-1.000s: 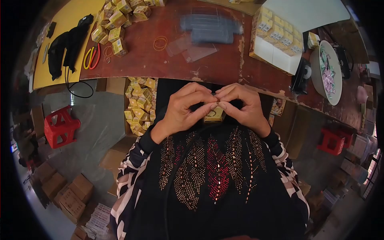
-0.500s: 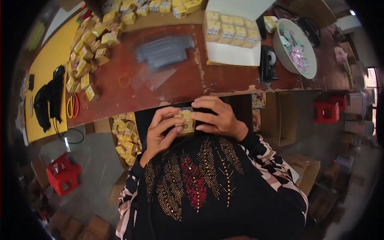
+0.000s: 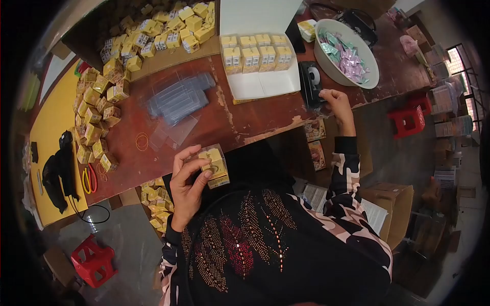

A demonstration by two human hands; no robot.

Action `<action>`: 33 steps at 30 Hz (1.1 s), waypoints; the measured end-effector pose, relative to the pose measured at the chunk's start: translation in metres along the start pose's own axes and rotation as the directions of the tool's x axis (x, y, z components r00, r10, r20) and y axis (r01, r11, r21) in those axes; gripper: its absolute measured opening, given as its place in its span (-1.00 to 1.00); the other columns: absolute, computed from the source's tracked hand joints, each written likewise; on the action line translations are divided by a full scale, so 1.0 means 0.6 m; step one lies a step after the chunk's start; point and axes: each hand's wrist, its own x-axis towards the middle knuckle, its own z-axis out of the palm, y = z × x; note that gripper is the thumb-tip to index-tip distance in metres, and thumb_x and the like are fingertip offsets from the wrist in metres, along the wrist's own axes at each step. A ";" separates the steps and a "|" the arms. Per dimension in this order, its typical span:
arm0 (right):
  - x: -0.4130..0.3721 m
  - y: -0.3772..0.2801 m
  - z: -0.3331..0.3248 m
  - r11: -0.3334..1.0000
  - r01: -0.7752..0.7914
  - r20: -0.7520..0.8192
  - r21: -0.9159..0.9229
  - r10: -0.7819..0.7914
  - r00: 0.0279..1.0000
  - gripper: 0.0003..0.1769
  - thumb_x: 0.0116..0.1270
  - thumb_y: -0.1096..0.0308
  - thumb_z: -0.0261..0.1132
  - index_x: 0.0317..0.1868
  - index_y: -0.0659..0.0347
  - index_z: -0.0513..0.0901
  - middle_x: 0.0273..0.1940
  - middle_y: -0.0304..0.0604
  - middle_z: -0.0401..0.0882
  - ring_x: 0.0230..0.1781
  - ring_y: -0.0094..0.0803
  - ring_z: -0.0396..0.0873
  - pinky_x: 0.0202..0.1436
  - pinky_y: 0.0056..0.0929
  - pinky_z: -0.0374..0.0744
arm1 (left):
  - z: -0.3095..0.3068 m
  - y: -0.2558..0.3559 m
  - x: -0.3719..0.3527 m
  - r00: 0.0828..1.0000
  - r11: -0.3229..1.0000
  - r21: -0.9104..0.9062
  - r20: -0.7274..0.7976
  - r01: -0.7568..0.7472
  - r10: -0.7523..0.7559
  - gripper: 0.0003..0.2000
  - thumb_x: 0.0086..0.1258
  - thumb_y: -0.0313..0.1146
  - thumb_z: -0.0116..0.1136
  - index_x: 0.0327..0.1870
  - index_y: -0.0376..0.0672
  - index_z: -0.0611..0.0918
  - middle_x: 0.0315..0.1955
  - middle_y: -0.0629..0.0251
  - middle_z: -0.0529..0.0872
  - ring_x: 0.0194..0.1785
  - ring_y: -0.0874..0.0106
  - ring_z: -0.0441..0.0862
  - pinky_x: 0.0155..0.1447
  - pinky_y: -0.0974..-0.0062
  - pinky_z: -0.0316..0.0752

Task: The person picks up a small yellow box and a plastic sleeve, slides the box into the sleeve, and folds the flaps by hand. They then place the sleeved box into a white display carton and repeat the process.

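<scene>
Low in front of my chest, my left hand (image 3: 188, 184) is closed around a small yellow box (image 3: 216, 166) in a clear plastic case. Thumb and fingers grip it from its left side. My right hand (image 3: 336, 104) reaches out to the table's front edge, fingers pinched at the near end of a black tape dispenser (image 3: 309, 86). Anything between those fingertips is too small to make out. A white roll (image 3: 314, 75) sits in the dispenser. Left of it, an open white display box (image 3: 268, 92) holds rows of yellow boxes (image 3: 259, 53).
Clear plastic sleeves (image 3: 178, 99) and rubber bands (image 3: 142, 141) lie on the red table (image 3: 204, 71). Yellow boxes (image 3: 92, 112) are heaped at left. A white bowl (image 3: 371, 76) holds small packets. Scissors (image 3: 89, 178) lie far left; red stools (image 3: 94, 260) stand on the floor.
My right hand has left the yellow box and moved right and forward to the tape dispenser. My left hand still holds the box. The view has shifted to the right.
</scene>
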 end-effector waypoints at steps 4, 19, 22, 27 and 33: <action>0.000 0.011 0.007 0.993 0.051 0.001 0.103 -0.051 0.999 -0.84 0.35 0.27 0.40 -0.25 0.19 0.74 -0.04 -0.31 0.69 -0.26 -0.70 0.51 -0.24 -0.61 0.41 | 0.001 0.001 0.000 1.000 1.000 -0.006 0.002 -0.002 0.002 -0.78 0.34 -0.55 0.33 0.00 -0.23 0.72 0.25 0.19 0.48 0.13 0.41 0.57 0.16 0.49 0.50; -0.065 0.058 0.032 0.930 0.040 -0.172 0.365 0.025 0.985 -0.82 0.38 0.34 0.35 -0.25 0.31 0.71 0.09 -0.11 0.61 -0.50 -0.63 0.48 -0.54 -0.62 0.50 | 0.012 0.007 0.012 0.999 0.991 -0.132 0.037 -0.002 0.007 -0.74 0.35 -0.65 0.26 0.04 -0.29 0.65 0.27 0.19 0.44 0.09 0.49 0.58 0.14 0.55 0.53; -0.055 0.071 0.033 0.938 0.074 -0.188 0.339 -0.009 0.982 -0.82 0.40 0.34 0.35 -0.23 0.33 0.69 0.02 -0.15 0.62 -0.54 -0.63 0.46 -0.52 -0.63 0.52 | 0.019 0.000 0.018 0.999 0.948 -0.316 0.000 -0.031 0.033 -0.75 0.33 -0.68 0.26 0.01 -0.30 0.62 0.28 0.16 0.44 0.10 0.50 0.58 0.15 0.53 0.54; -0.088 0.063 0.023 0.967 0.256 -0.271 0.007 -0.244 0.931 -0.81 0.41 0.36 0.34 -0.23 0.38 0.68 -0.01 -0.16 0.60 -0.47 -0.63 0.48 -0.49 -0.64 0.53 | 0.020 0.010 0.032 0.994 0.970 -0.220 -0.001 -0.104 0.106 -0.75 0.31 -0.70 0.25 -0.02 -0.28 0.61 0.28 0.14 0.44 0.15 0.47 0.57 0.17 0.50 0.54; -0.207 -0.119 0.128 0.881 0.302 -0.070 0.363 -0.298 0.952 -0.88 0.47 0.45 0.27 -0.10 0.31 0.69 -0.32 -0.21 0.70 -0.38 -0.62 0.60 -0.26 -0.61 0.61 | 0.036 0.026 0.053 0.936 0.927 0.162 -0.045 -0.338 0.349 -0.77 0.26 -0.71 0.29 -0.10 -0.24 0.68 0.26 0.05 0.42 0.22 0.21 0.57 0.28 0.32 0.51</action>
